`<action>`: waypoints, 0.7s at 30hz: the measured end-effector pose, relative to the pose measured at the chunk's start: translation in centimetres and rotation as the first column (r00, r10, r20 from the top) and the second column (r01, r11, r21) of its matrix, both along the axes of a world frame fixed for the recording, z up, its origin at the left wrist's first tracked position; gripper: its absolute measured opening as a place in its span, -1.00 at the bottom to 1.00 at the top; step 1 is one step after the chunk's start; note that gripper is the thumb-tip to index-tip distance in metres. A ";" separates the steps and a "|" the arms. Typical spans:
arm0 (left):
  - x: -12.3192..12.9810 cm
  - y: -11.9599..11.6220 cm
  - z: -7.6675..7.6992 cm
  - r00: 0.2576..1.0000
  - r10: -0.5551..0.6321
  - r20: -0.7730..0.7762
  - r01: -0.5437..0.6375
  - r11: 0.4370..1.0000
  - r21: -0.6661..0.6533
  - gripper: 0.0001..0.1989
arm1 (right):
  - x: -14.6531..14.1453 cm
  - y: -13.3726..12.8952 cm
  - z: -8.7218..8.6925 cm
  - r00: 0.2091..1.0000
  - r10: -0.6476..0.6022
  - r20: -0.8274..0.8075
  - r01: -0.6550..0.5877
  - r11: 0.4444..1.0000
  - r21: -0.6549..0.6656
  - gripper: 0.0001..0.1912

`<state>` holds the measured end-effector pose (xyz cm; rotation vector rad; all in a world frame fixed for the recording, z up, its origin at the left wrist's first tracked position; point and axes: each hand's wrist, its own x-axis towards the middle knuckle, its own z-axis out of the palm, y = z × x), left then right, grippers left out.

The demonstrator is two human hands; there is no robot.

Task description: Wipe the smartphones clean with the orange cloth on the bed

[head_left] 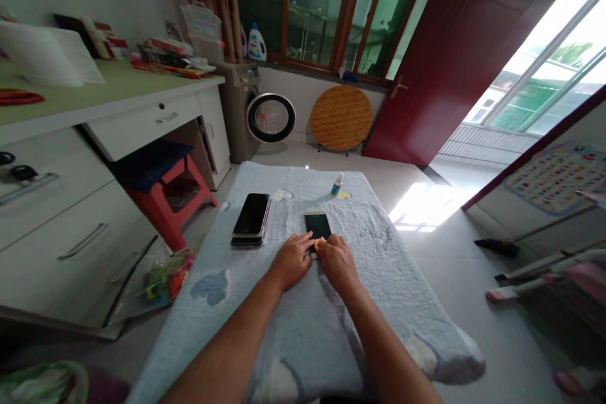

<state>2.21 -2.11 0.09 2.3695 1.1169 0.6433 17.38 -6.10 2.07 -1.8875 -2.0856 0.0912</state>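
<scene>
Cloth-covered worktop (379, 278), pale blue with grey patches, in a tiled room. At far left, a white drawer cabinet (127, 126) with a pale green top; beneath it, a red plastic stool (165, 218) with a dark blue seat. Beyond, a grey-brown washing machine (239, 113), its round door swung open. On the left part of the worktop, a stack of dark-screened, flat rectangular smartphones (252, 214). Next, the left hand (292, 260), its fingers at the near left edge of a pale-framed smartphone (318, 223) lying screen up at mid-worktop; whether they grip it cannot be told. Over the near end of its screen, a small, soft orange piece (320, 242), pinched between the fingers of the right hand (339, 263). Farther back, a small white bottle (336, 185) with a blue label, upright. At far right, a dark red door (435, 57), ajar.
</scene>
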 end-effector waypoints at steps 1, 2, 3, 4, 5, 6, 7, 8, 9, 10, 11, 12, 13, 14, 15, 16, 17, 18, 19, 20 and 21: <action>0.0 -0.1 0.0 1.000 0.001 0.010 -0.001 1.000 0.009 -0.52 | 0.2 0.7 -0.1 1.000 -0.001 0.014 0.001 1.000 -0.002 -0.74; 0.0 -0.1 0.0 1.000 0.000 0.019 0.000 1.000 0.015 -0.53 | 0.5 1.4 -0.1 1.000 -0.011 0.023 0.011 1.000 -0.004 -0.74; 0.0 -0.1 0.0 1.000 -0.002 0.023 0.001 1.000 0.019 -0.54 | 0.8 2.1 0.0 0.999 -0.028 0.027 0.028 1.000 -0.004 -0.73; 0.0 -0.1 -0.1 1.000 -0.001 0.025 0.001 1.000 0.020 -0.55 | 1.1 2.8 0.1 0.998 -0.049 0.027 0.049 0.999 -0.004 -0.72; -0.1 0.0 -0.2 1.000 0.000 0.023 -0.001 1.000 0.020 -0.57 | 1.3 3.5 0.1 0.997 -0.073 0.021 0.073 0.997 -0.009 -0.72; -0.1 0.0 -0.4 1.000 0.002 0.019 -0.002 1.000 0.022 -0.58 | 1.7 4.1 0.2 0.995 -0.099 0.010 0.099 0.995 -0.014 -0.72; -0.1 0.0 -0.5 1.000 0.004 0.017 -0.004 1.000 0.028 -0.60 | 2.0 4.5 0.2 0.992 -0.130 -0.009 0.129 0.991 -0.020 -0.72; -0.1 0.0 -0.6 1.000 0.007 0.017 -0.008 0.999 0.039 -0.61 | 2.3 4.9 0.1 0.986 -0.161 -0.033 0.160 0.987 -0.025 -0.72; -0.1 0.0 -0.6 1.000 0.013 0.020 -0.015 0.998 0.057 -0.61 | 2.6 5.0 0.0 0.980 -0.191 -0.061 0.190 0.981 -0.026 -0.72; -0.1 -0.1 -0.7 0.999 0.025 0.024 -0.027 0.997 0.076 -0.62 | 2.8 5.1 -0.2 0.972 -0.219 -0.090 0.217 0.976 -0.026 -0.71; -0.1 -0.2 -0.6 0.998 0.052 0.023 -0.054 0.994 0.098 -0.62 | 3.0 5.0 -0.4 0.964 -0.240 -0.118 0.239 0.971 -0.022 -0.71; 0.0 -0.3 -0.5 0.996 0.085 0.017 -0.086 0.989 0.122 -0.61 | 3.1 4.9 -0.7 0.956 -0.256 -0.144 0.256 0.967 -0.015 -0.71; 0.0 -0.4 -0.4 0.993 0.114 0.009 -0.114 0.984 0.140 -0.60 | 3.2 4.7 -0.9 0.948 -0.266 -0.172 0.269 0.963 -0.006 -0.71; 0.1 -0.5 -0.3 0.990 0.142 0.004 -0.141 0.979 0.148 -0.58 | 3.3 4.5 -1.1 0.944 -0.263 -0.201 0.269 0.963 0.007 -0.70; 0.1 -0.6 -0.1 0.988 0.154 0.001 -0.153 0.977 0.148 -0.52 | 3.3 4.3 -1.3 0.941 -0.252 -0.226 0.262 0.965 0.016 -0.70; 0.2 -0.6 0.0 0.989 0.150 -0.002 -0.148 0.978 0.145 -0.49 | 3.3 4.2 -1.3 0.938 -0.236 -0.252 0.250 0.968 0.024 -0.69; 0.2 -0.7 0.2 0.989 0.148 -0.004 -0.145 0.979 0.142 -0.48 | 3.3 4.1 -1.3 0.935 -0.220 -0.278 0.237 0.971 0.028 -0.69; 0.2 -0.7 0.2 0.990 0.141 -0.006 -0.138 0.980 0.140 -0.48 | 3.3 4.0 -1.3 0.929 -0.207 -0.305 0.226 0.974 0.026 -0.68; 0.3 -0.7 0.3 0.991 0.135 -0.008 -0.132 0.981 0.139 -0.49 | 3.3 3.9 -1.2 0.920 -0.200 -0.337 0.219 0.976 0.018 -0.67; 0.3 -0.7 0.3 0.991 0.132 -0.009 -0.129 0.982 0.140 -0.51 | 3.4 3.9 -1.2 0.906 -0.198 -0.373 0.216 0.976 0.007 -0.67; 0.3 -0.6 0.3 0.992 0.129 -0.008 -0.127 0.982 0.141 -0.52 | 3.4 3.9 -1.1 0.888 -0.201 -0.413 0.217 0.976 -0.008 -0.66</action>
